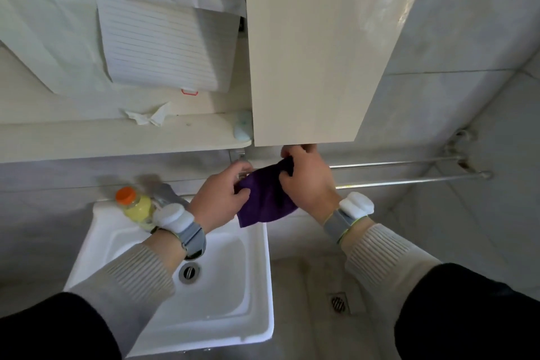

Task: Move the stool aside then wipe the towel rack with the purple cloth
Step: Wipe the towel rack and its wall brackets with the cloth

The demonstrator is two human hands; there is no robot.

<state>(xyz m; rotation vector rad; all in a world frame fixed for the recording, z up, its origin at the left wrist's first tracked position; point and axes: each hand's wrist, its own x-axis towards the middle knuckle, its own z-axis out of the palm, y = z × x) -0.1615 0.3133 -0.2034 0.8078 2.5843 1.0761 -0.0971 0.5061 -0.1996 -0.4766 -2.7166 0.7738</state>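
Nearest, the white sink (pixel 257 286) sits below both arms, with an orange-capped bottle (pixel 136 204) on its back rim. Above it, the left hand (pixel 217 202) and right hand (pixel 306 181) each pinch the purple cloth (pixel 264 202), their grip closed on its edges, stretching it at the towel rack's (pixel 409 172) left end. No stool is in view, so that step looks done; wiping seems barely begun. Beyond, the cabinet (pixel 315 52) overhangs the rack, crowding the hands.
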